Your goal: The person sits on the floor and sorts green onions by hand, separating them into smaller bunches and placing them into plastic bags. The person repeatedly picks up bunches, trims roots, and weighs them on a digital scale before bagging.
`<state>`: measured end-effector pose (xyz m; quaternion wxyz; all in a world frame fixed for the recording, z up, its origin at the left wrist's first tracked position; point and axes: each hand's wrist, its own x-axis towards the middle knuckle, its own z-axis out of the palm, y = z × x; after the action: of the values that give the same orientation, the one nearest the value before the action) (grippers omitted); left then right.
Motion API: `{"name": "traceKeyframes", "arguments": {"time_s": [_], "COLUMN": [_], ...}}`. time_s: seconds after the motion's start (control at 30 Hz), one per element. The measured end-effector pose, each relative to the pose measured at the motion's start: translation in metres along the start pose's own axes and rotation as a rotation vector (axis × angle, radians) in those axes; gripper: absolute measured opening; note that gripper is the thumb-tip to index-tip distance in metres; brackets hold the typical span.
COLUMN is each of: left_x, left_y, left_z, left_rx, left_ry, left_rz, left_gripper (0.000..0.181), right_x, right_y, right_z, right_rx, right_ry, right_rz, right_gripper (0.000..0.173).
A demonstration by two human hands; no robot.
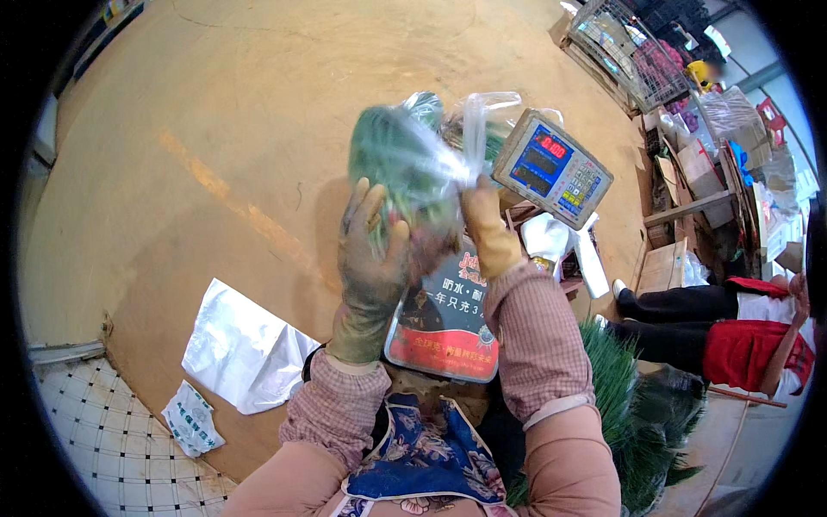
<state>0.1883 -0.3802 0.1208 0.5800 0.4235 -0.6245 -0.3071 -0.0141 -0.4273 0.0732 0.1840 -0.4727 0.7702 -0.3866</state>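
Observation:
A clear plastic bag of leafy greens [394,152] is held up in front of me, stems towards my body. My left hand [375,249], in a soiled work glove, cups the lower left side of the bag, thumb and fingers against it. Gathered plastic at the bag's neck is pinched in my gloved right hand [486,220]. Below the bag lies the platform of an electronic scale [442,342], dark and red with printed writing. The scale's display unit [552,169], with lit red digits, stands just beyond my right hand. Part of the platform is hidden by my right sleeve.
White plastic sheeting [242,349] and a printed packet [192,419] lie on the floor at left. Long green stalks [607,388] are heaped at my right. Beyond are people in red vests [756,352], a wire cage [627,52] and stacked cardboard [704,174].

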Motion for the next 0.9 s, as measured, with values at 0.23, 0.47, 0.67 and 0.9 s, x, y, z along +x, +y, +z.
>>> {"name": "traceKeyframes", "arguments": {"time_s": [0.23,0.47,0.67,0.9], "left_x": [0.001,-0.004,-0.008,-0.066], "left_y": [-0.003,-0.004,-0.015,0.004], "left_z": [-0.001,0.023,0.039,0.055], "left_rx": [0.011,-0.004,-0.02,0.015], "left_ry": [0.004,-0.055,0.0,-0.128], "left_rz": [0.022,0.001,0.073,0.033], "left_gripper": [0.04,0.042,0.035,0.038], "right_x": [0.038,-0.137,-0.274,-0.361], "right_y": [0.003,0.048,0.089,0.063], "right_z": [0.005,-0.017,-0.087,-0.15], "right_rx": [0.262,0.387,0.742,0.698], "right_ry": [0.168,-0.281,-0.114,0.116], "right_rz": [-0.203,0.269,0.627,0.583], "right_gripper": [0.038,0.032,0.031,0.033]}}
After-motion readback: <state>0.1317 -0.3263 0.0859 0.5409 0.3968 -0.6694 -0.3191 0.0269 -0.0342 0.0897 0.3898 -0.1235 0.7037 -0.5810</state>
